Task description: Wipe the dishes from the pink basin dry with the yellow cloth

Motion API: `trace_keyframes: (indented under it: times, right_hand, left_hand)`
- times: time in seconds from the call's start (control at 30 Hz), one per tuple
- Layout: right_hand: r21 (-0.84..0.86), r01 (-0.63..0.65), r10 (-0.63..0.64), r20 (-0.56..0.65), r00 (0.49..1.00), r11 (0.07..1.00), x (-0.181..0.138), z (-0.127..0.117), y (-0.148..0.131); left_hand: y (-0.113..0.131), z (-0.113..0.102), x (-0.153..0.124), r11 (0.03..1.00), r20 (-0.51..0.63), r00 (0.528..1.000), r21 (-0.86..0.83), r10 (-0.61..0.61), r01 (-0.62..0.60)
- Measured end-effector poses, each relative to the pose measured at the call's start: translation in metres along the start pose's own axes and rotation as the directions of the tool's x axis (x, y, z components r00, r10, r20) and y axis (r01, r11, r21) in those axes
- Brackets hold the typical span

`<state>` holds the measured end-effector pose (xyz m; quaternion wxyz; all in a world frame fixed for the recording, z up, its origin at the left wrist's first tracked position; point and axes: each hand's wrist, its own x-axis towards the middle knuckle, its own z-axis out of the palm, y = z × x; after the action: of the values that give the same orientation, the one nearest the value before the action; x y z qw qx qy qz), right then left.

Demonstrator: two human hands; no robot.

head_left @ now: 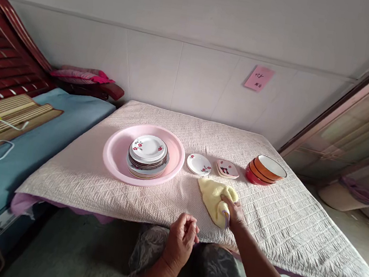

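Note:
My right hand [234, 214] grips a yellow towel [213, 195], which spreads over the bed cover in front of the plates. Above my lap, near the table's front edge, my left hand [183, 236] is curled closed with no object showing in it. Past the towel lie a white plate with red flowers [198, 163] and a short stack of square pink-edged dishes [227, 168]. To their right stands a stack of orange and red bowls [266, 169]. On the left, a pink basin [113, 153] holds a stack of plates [149, 148], flowered white ones on top.
A quilted cover [93, 189] drapes the table, which backs onto a white wall carrying a pink note [259, 78]. At left is a red wooden bench [7, 47] with a blue cushion [49, 137]. A lined bin [345, 195] stands on the floor at right.

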<state>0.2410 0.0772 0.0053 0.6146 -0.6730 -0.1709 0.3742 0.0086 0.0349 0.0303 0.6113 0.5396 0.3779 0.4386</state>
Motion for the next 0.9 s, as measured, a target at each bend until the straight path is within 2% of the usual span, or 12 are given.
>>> trace_keyframes:
  times: [0.17, 0.37, 0.57, 0.7, 0.9]
  right_hand:
    - [-0.031, 0.055, -0.056, -0.041, 0.998, 0.998, -0.004, 0.006, -0.003]
    - [-0.045, 0.070, -0.071, -0.025, 0.997, 0.997, -0.015, 0.010, -0.011]
    - [-0.049, 0.096, -0.097, -0.020, 0.995, 0.994, -0.017, 0.010, -0.008]
    - [-0.059, 0.120, -0.122, -0.026, 0.992, 0.991, -0.011, 0.007, -0.001]
    - [-0.045, 0.159, -0.158, 0.038, 0.987, 0.986, -0.010, 0.004, 0.001]
  left_hand:
    - [-0.002, 0.003, -0.002, 0.999, -0.049, 0.999, -0.047, -0.003, 0.001]
    - [-0.002, -0.005, 0.002, 0.997, -0.104, 0.994, -0.083, -0.016, 0.007]
    - [-0.002, -0.008, -0.001, 0.999, -0.109, 0.994, -0.044, 0.010, -0.015]
    - [-0.008, -0.003, -0.002, 0.999, -0.134, 0.991, -0.021, 0.028, -0.031]
    - [-0.015, 0.013, 0.001, 0.999, -0.152, 0.987, -0.014, 0.050, -0.053]
